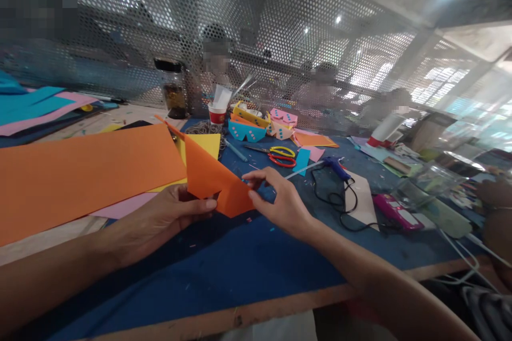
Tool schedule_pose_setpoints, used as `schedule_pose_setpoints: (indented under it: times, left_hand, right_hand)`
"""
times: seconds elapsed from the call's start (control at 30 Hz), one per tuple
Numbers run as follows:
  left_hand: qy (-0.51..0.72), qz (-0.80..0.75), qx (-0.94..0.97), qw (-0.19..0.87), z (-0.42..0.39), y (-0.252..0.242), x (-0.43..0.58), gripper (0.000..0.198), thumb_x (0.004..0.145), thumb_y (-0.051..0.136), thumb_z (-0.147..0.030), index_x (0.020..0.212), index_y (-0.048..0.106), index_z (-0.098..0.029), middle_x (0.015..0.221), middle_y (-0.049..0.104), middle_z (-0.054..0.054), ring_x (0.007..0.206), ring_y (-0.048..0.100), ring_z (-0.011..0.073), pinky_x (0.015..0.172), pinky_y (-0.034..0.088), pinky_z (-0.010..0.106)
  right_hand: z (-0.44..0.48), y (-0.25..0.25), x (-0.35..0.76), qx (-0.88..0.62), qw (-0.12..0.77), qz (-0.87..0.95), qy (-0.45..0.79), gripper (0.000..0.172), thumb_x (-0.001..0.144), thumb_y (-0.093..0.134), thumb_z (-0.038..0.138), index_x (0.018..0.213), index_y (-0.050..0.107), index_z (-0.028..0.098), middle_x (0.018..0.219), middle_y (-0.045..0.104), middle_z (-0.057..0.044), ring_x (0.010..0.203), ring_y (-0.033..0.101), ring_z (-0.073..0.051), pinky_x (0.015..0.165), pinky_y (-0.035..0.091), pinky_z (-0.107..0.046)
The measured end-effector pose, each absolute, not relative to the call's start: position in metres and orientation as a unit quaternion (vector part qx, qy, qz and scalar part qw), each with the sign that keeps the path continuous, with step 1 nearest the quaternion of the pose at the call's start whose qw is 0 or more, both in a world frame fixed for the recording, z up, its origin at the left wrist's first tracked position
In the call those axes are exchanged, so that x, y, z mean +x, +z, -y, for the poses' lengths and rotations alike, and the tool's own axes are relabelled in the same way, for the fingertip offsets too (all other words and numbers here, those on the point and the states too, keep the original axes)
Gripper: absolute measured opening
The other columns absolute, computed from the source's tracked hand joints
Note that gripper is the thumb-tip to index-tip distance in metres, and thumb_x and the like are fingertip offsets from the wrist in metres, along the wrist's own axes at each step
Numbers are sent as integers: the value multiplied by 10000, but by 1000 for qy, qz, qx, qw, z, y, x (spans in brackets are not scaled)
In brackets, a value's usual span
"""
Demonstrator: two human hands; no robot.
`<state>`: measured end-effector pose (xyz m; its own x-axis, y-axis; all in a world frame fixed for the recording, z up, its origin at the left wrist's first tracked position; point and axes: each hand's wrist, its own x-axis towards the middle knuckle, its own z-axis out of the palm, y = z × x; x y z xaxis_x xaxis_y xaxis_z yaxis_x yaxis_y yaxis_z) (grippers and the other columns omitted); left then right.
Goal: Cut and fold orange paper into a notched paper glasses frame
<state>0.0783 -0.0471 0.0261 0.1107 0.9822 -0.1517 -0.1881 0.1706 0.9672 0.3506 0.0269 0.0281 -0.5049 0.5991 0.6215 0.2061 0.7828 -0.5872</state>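
Observation:
A folded piece of orange paper (214, 173) is held up over the blue table, with a notch cut in its lower edge. My left hand (188, 208) pinches it by the notch, thumb in front. At its right corner, my right hand (276, 194) grips the paper between thumb and fingers. Left of my hands lies a large orange sheet (88, 170), with a yellow sheet (204, 146) and a pink sheet (126, 205) partly under or behind it. Beyond my right hand are scissors with red and yellow handles (282, 156).
A blue glue gun (338, 168) with a black cord lies at right, near a magenta device (398, 213). Behind stand cut-paper shapes (247, 130), a paper cup (217, 112) and a dark-lidded jar (174, 93). Another person's arm (498, 224) is at far right.

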Motion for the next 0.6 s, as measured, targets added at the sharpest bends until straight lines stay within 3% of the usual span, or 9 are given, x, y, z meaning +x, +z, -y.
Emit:
schedule_pose_setpoints:
  times: [0.2, 0.3, 0.43, 0.6]
  left_hand:
    - [468, -461, 509, 556, 52, 35, 77, 414, 763, 1110, -527, 1048, 968, -263, 1097, 938, 95, 1012, 875, 305, 870, 725, 344]
    - [483, -460, 604, 437, 55, 35, 73, 298, 830, 1057, -541, 923, 935, -286, 968, 903, 54, 873, 837, 239, 763, 666, 273]
    - [469, -428, 726, 265, 60, 35, 74, 72, 1034, 885, -385, 1009, 926, -331, 1017, 902, 31, 937, 847, 221, 887, 655, 288]
    - [436, -407, 776, 205, 63, 21, 80, 149, 1121, 753, -310, 1109, 900, -334, 1068, 899, 24, 947, 846, 211, 885, 649, 286]
  right_hand:
    - [-21, 33, 351, -219, 453, 836, 219, 311, 1071, 673, 97, 1292, 813, 266, 1150, 835, -37, 858, 751, -151, 802, 654, -291]
    - [-21, 34, 350, -191, 473, 833, 213, 285, 1121, 641, 109, 1286, 808, 270, 1180, 840, -58, 1024, 814, -190, 915, 701, -331]
    - [-24, 30, 348, -168, 450, 849, 220, 334, 1119, 608, 70, 1312, 801, 263, 1250, 850, -83, 1217, 813, -224, 1052, 703, -379]
    - [-31, 16, 348, -210, 378, 860, 271, 381, 1072, 564, 21, 1280, 801, 235, 1230, 827, -78, 1184, 817, -200, 1049, 689, -352]
